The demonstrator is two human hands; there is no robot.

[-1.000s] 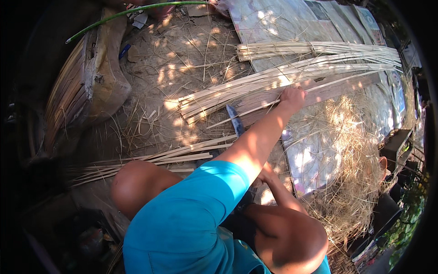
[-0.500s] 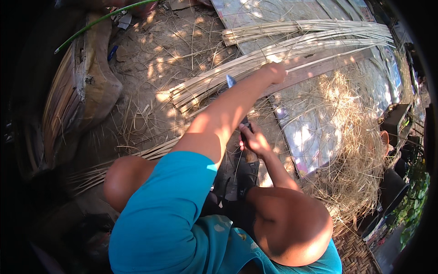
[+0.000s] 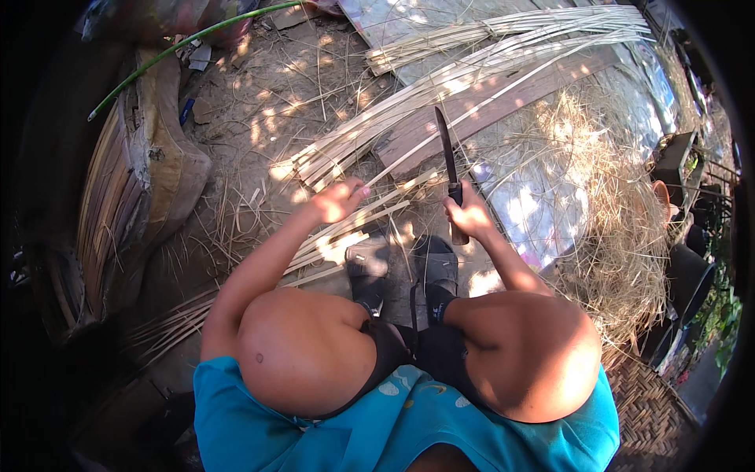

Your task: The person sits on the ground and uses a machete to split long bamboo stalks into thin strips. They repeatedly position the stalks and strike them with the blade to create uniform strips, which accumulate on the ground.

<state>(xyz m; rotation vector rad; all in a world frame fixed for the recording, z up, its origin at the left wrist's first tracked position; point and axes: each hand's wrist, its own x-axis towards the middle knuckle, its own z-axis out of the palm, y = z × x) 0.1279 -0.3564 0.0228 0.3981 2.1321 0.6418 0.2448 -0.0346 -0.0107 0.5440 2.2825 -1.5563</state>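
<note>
A knife (image 3: 447, 149) with a long dark blade and a wooden handle is gripped in my right hand (image 3: 467, 212), its tip pointing away from me. My left hand (image 3: 338, 200), in front of my left knee, pinches the near end of a thin pale bamboo strip (image 3: 429, 140). This strip runs up and to the right across a brown board (image 3: 413, 153), passing behind the blade. Just beyond lies a long bundle of split bamboo strips (image 3: 393, 106). More cut strips (image 3: 330, 240) lie on the ground under my left forearm and beside my shoes.
A heap of fine shavings (image 3: 613, 212) covers the right side, partly over a pale printed sheet (image 3: 535, 224). At the left stands a worn wooden piece (image 3: 161, 157), with a green stalk (image 3: 189, 39) above it. A woven mat (image 3: 649, 401) lies at the lower right.
My left arm has drawn back from the far board toward my left knee, bringing a strip's end with it. My right hand has shifted slightly right and the knife now stands out uncovered.
</note>
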